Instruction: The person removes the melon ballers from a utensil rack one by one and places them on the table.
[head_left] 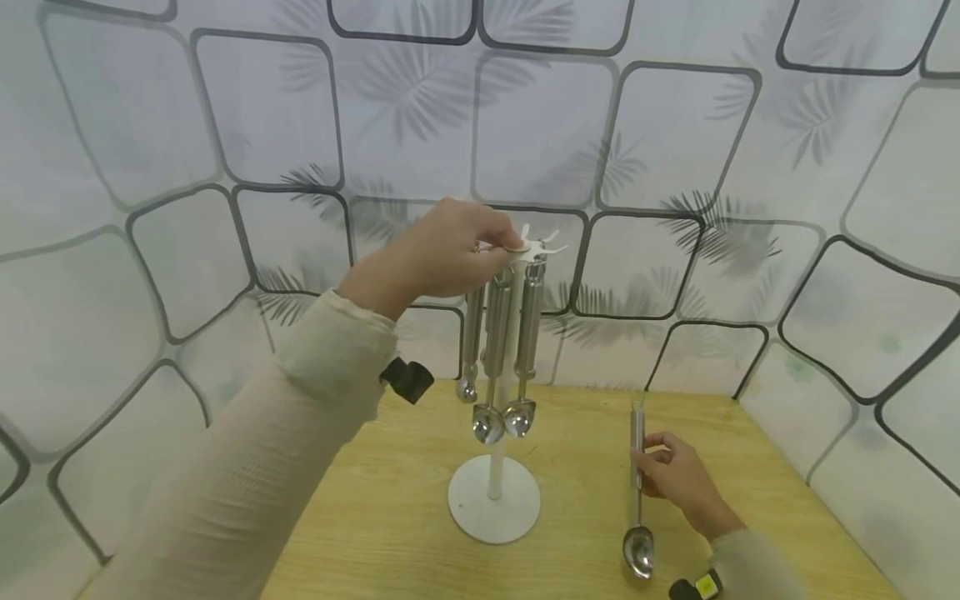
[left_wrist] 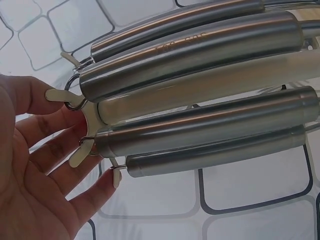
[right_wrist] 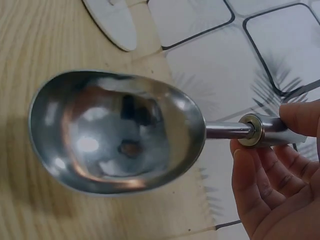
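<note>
Head view: left grip [head_left: 442, 250] pinches a white rack [head_left: 480, 518] hung with utensils [head_left: 529, 321]; right grip [head_left: 675, 475] holds a scoop [head_left: 637, 433], bowl [head_left: 639, 550] shiny.

A cream left sleeve [head_left: 247, 450] is worn at eight o'clock, a matching right sleeve [head_left: 756, 568] at four. A black left unit [head_left: 407, 381] and black, yellow-marked right unit [head_left: 703, 586] are fitted.

Stand [head_left: 495, 518] on table [head_left: 375, 508], scoop [head_left: 638, 551] to its right

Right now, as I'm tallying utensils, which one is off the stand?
The scoop gripped by the right hand; the other utensils hang from the white stand.
</note>
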